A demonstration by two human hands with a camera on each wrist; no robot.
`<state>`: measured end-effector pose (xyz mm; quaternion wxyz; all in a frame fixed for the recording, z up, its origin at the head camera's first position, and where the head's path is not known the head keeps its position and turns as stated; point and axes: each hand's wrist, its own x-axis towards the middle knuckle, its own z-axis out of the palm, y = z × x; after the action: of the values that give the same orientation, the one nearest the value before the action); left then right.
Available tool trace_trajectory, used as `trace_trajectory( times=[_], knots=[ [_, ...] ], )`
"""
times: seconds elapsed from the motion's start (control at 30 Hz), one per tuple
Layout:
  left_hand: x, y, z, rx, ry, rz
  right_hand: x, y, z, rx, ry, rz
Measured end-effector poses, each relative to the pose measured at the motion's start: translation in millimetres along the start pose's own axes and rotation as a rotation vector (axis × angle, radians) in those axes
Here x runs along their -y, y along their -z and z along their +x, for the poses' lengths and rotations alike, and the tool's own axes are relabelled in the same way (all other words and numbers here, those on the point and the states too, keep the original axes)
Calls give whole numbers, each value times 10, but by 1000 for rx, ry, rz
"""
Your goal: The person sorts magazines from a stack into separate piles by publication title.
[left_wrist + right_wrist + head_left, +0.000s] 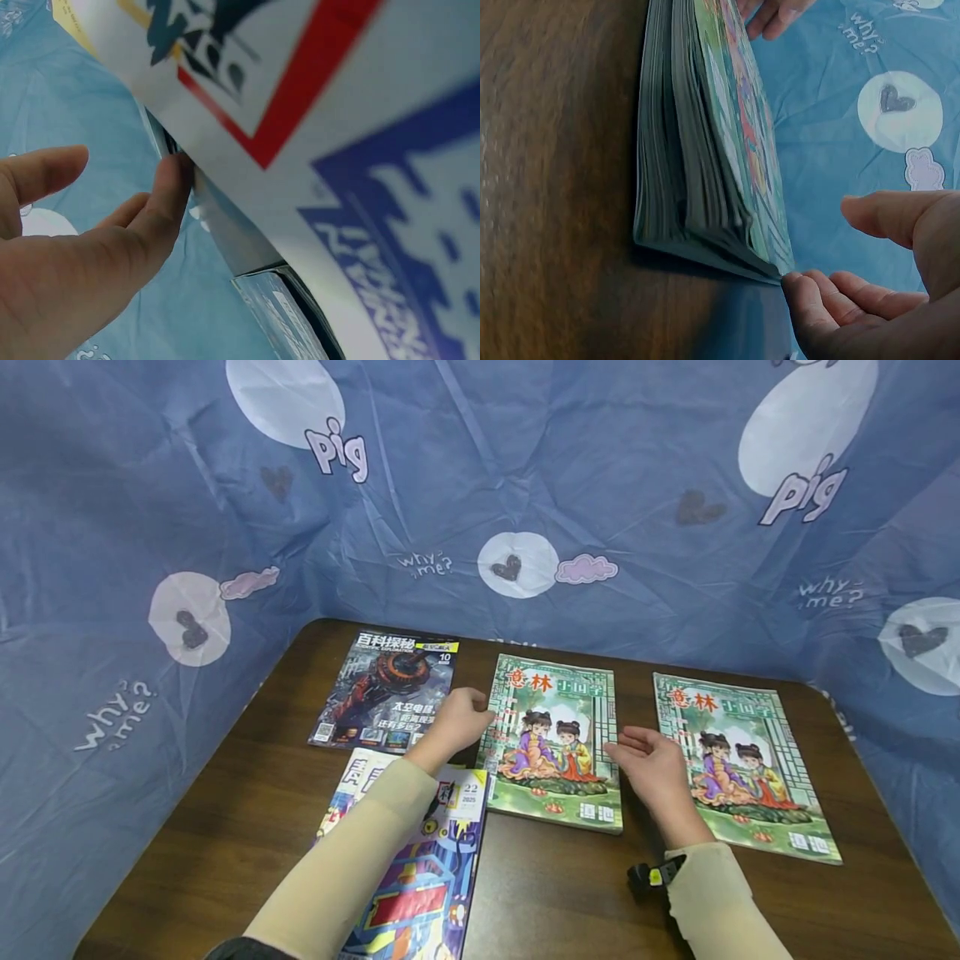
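Note:
A green magazine [558, 747] with two cartoon children on its cover lies flat between my hands. My left hand [463, 727] is at its left edge, with loosely bent fingers. In the left wrist view a blurred magazine cover [285, 90] hides part of that edge. My right hand [654, 777] is at the right edge. In the right wrist view its fingertips [799, 285] touch the corner of the thick magazine, while the thumb stands apart. A second magazine with the same cover [746, 768] lies just right of my right hand.
A dark science magazine [393, 689] lies at the back left. Colourful magazines [420, 877] lie under my left forearm, near the middle magazine's lower left corner. The brown wooden table [555, 893] meets a blue printed cloth [420, 510] at the back and sides.

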<state>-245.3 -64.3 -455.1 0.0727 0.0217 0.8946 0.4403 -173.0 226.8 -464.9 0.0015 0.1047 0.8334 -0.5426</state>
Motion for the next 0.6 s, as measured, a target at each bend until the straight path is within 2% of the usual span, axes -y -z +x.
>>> trace_trajectory(
  times=[0.33,0.47,0.6],
  knots=[
    [-11,-8,43,36,54,35,3,-10,55,17,-55,-64],
    [-18,-17,57,53,81,-2,-2,-9,57,35,-80,-90],
    [-22,-27,72,76,134,-92,-8,-12,62,60,-107,-92]
  ],
)
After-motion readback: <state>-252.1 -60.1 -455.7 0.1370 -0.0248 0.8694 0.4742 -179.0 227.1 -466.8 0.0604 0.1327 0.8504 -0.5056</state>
